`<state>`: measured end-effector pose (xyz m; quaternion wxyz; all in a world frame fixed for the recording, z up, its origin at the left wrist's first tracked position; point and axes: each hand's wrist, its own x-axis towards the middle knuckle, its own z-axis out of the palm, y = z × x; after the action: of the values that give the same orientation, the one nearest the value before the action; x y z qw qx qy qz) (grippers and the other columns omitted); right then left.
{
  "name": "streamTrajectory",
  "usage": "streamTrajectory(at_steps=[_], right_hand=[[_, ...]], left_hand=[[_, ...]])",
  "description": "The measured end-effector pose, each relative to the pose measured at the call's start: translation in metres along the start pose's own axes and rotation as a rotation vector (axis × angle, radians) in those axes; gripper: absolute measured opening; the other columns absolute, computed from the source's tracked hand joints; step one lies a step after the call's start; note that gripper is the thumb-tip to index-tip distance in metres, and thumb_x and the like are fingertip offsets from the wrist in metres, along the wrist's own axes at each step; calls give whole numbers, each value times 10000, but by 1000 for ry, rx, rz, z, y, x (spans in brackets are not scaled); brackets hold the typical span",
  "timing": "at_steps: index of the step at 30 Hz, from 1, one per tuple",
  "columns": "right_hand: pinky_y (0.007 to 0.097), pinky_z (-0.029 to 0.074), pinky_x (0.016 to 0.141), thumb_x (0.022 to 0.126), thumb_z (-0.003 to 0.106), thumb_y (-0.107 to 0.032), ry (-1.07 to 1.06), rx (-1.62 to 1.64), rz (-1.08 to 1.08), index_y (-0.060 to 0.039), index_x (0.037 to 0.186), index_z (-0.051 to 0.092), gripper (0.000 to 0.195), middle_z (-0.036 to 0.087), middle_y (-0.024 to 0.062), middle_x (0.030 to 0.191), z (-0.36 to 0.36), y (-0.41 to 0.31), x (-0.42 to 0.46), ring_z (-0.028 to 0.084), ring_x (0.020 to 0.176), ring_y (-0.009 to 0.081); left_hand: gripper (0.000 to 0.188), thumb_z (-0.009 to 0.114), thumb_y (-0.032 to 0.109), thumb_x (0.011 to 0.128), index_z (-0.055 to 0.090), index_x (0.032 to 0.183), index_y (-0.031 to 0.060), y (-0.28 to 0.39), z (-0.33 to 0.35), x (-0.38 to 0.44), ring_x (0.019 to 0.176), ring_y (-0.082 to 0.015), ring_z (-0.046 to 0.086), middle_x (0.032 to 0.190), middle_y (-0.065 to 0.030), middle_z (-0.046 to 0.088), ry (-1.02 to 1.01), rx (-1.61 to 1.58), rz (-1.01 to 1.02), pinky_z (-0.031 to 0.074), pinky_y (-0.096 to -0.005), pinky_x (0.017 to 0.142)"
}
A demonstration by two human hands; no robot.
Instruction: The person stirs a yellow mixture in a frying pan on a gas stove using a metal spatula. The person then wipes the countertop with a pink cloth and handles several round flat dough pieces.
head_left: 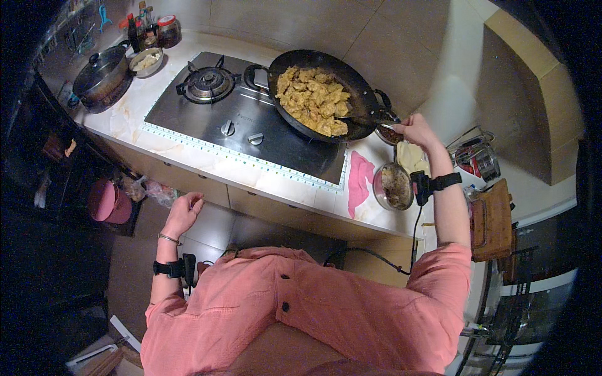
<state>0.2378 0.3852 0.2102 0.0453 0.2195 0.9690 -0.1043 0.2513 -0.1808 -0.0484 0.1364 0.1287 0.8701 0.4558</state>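
My right hand (415,129) grips the handle of a metal spatula (371,121) at the right rim of a black wok (362,89). The spatula's blade rests among chunks of yellow-brown cooked food (310,98), which look like coated meat pieces. The wok sits over the right burner of a steel gas hob (197,115) and hides that burner. My left hand (184,214) hangs in front of the counter, fingers loosely curled and apart from the thumb, holding nothing. Below my right hand stand a metal bowl (377,190) with residue inside and a pink cloth (360,181).
Left of the bare burner (208,81) are a lidded pan (101,77), a bowl of pale food (146,62) and several bottles and jars (168,32). A wooden cutting board (491,221) stands at right. A black cable (416,239) hangs from my right wrist strap. A pink bin (110,202) is lower left.
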Motion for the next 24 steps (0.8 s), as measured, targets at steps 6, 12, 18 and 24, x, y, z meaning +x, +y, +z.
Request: streamTrajectory(at_steps=[6, 12, 18, 24], right_hand=[[417, 506, 680, 754, 697, -330, 204, -72, -100, -4, 753, 663, 327, 663, 194, 772, 39, -31, 11, 654, 743, 339], [463, 522, 674, 794, 651, -266, 369, -418, -303, -29, 751, 663, 240, 663, 196, 788, 33, -81, -34, 650, 761, 373], [478, 496, 634, 767, 666, -229, 439, -595, -502, -33, 767, 614, 202, 626, 198, 707, 5, -77, -67, 627, 730, 384], [465, 497, 618, 741, 684, -187, 470, -737, -481, -13, 737, 618, 185, 618, 205, 702, -38, -69, -82, 624, 725, 383]], left_hand=[[314, 601, 203, 886, 611, 1065, -55, 18, -5, -1, 891, -258, 647, 976, -199, 671, 0, 42, 1, 494, -340, 796], [320, 593, 214, 890, 611, 1061, -56, 12, 1, 0, 896, -261, 649, 975, -202, 670, -20, 37, -12, 497, -342, 795], [347, 579, 233, 899, 601, 1072, -67, 17, 1, 2, 891, -249, 649, 963, -205, 670, -16, 31, 21, 500, -342, 790], [341, 584, 220, 890, 600, 1086, -60, 11, 5, 8, 872, -262, 656, 959, -207, 671, -12, 24, 52, 507, -341, 765]])
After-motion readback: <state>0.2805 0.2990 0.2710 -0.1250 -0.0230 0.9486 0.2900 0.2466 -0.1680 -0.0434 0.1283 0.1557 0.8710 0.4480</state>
